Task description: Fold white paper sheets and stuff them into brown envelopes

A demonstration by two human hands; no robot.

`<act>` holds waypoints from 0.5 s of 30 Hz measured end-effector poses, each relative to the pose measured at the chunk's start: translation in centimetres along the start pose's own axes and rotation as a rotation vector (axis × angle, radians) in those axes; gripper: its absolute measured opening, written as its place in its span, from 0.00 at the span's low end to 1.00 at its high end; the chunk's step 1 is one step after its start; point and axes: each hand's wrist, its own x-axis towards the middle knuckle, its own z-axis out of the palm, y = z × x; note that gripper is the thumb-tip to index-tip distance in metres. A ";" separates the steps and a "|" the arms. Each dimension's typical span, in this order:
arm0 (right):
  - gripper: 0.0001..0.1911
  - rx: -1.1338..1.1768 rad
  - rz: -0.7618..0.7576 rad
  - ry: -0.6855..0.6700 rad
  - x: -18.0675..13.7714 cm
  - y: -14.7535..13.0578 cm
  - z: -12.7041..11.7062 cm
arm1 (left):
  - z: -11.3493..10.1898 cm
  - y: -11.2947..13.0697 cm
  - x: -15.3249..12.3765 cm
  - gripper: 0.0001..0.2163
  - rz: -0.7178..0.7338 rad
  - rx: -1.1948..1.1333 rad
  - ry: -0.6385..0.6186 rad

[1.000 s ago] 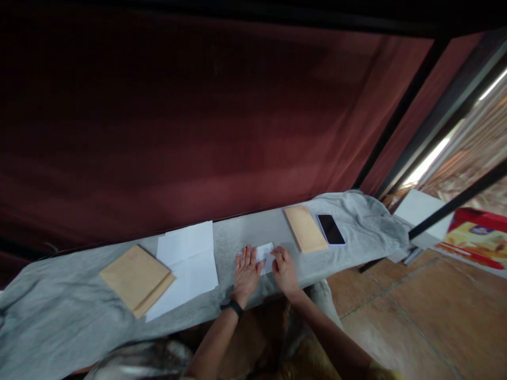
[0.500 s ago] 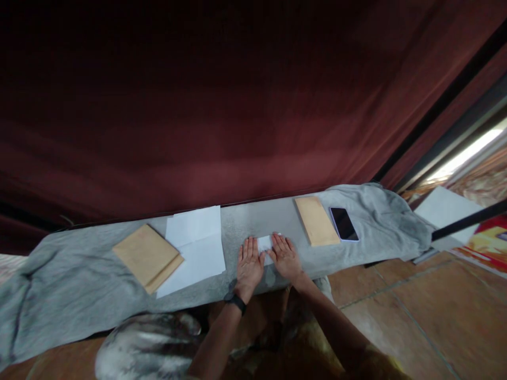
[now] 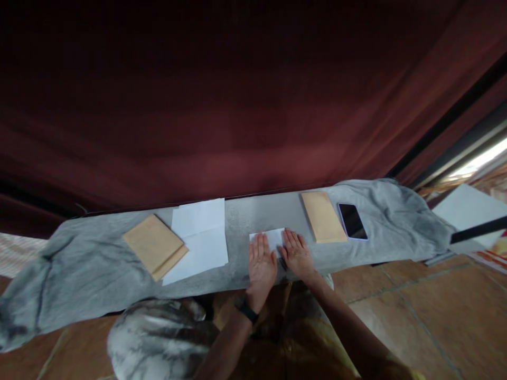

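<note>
A small folded white paper [image 3: 274, 239] lies flat on the grey cloth [image 3: 241, 211] in front of me. Across its left part rests my left hand [image 3: 262, 266], palm down with the fingers stretched out and a dark band on the wrist. My right hand [image 3: 298, 257] lies flat at the paper's right edge, its fingers also straight and slightly spread. Both thumbs point inward over the paper. Part of the sheet is hidden beneath the hands.
To the left, white sheets [image 3: 204, 237] with a crease lie partly under brown envelopes [image 3: 154, 244]. On the right are another brown envelope [image 3: 324, 217] and a phone [image 3: 352, 221]. A dark red curtain [image 3: 253, 132] hangs behind the cloth-covered surface.
The view has shifted a little, so the whole scene sits differently. My hands are slightly farther apart on the folded paper, and more of it shows between them.
</note>
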 end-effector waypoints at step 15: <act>0.28 0.081 -0.013 0.013 -0.2 -0.1 -1.1 | 0.7 -1.0 -1.1 0.29 0.005 0.013 -0.064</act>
